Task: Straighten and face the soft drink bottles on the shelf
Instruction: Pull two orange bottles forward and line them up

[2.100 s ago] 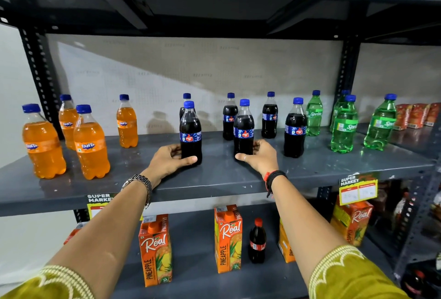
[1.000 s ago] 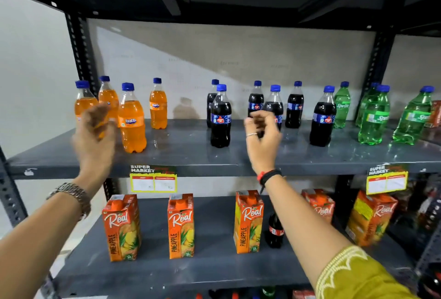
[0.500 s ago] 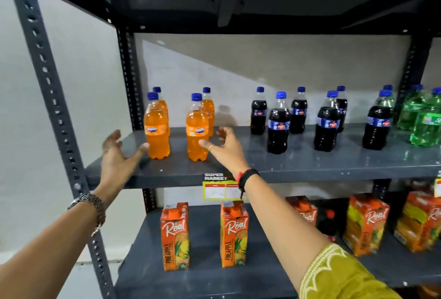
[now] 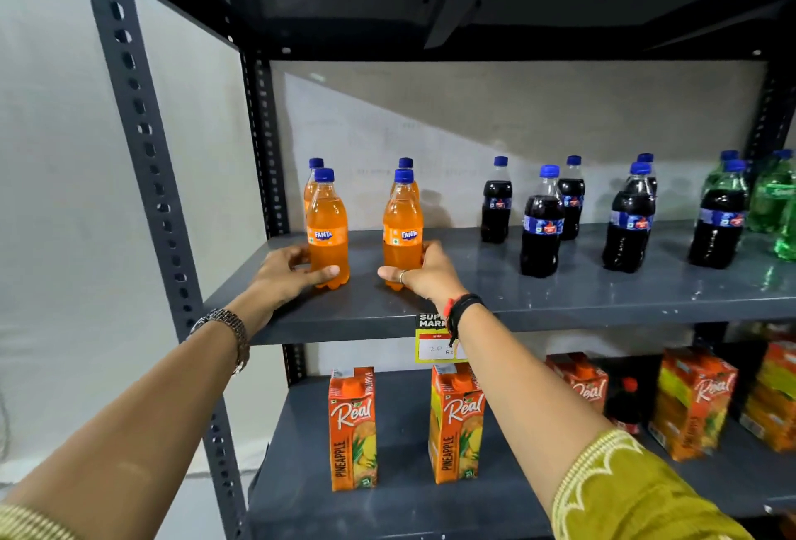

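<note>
On the grey shelf [image 4: 560, 298] two orange Fanta bottles stand upright at the front left, labels facing me. My left hand [image 4: 286, 274] wraps the base of the left Fanta bottle [image 4: 327, 223]. My right hand [image 4: 424, 272] grips the base of the right Fanta bottle [image 4: 402, 221]. Behind each stands another orange bottle, the left one [image 4: 313, 177] and the right one [image 4: 405, 169] mostly hidden. Several dark cola bottles [image 4: 542, 221] stand to the right in two loose rows. Green Sprite bottles [image 4: 773, 203] sit at the far right edge.
A perforated steel upright [image 4: 142, 143] frames the shelf's left side, with a wall beyond. A yellow price tag [image 4: 433, 339] hangs under the shelf edge. The lower shelf holds Real pineapple juice cartons [image 4: 353, 427] and a small cola bottle [image 4: 624, 406].
My view swung left from the cola bottles to the Fanta bottles. Both hands, open half a second ago, have closed on the bases of the two front Fanta bottles.
</note>
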A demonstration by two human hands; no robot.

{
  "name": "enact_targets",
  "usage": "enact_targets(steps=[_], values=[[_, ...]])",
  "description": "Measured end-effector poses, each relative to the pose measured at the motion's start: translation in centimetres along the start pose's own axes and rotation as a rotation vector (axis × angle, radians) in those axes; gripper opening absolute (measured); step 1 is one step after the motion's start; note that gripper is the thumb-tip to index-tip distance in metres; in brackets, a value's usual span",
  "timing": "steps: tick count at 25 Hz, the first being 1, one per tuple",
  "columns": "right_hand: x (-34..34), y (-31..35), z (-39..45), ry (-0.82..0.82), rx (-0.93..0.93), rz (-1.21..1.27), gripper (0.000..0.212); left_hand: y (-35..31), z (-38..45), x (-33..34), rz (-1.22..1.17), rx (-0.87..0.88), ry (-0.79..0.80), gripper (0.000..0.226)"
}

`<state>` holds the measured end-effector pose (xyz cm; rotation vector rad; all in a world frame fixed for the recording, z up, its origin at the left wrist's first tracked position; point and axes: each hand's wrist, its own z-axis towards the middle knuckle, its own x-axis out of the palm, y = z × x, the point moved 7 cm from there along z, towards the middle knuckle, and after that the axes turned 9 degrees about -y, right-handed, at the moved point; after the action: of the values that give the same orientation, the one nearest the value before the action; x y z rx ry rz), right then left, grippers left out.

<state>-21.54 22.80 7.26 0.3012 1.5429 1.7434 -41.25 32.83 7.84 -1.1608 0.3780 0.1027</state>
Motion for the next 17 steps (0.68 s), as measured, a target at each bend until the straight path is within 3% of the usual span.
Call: enact_targets(steps=[8, 17], values=[[-2.3, -0.5, 1.0, -0.061, -0.028, -0.123, 0.070, -0.6, -0.5, 0.9, -0.036, -0.074, 0.097, 0.068], [-2.4, -2.0, 1.5, 0.024, 0.003, 0.091, 0.067, -0.4, -0.6, 0.2, -0.061, -0.042, 0.034, 0.067]])
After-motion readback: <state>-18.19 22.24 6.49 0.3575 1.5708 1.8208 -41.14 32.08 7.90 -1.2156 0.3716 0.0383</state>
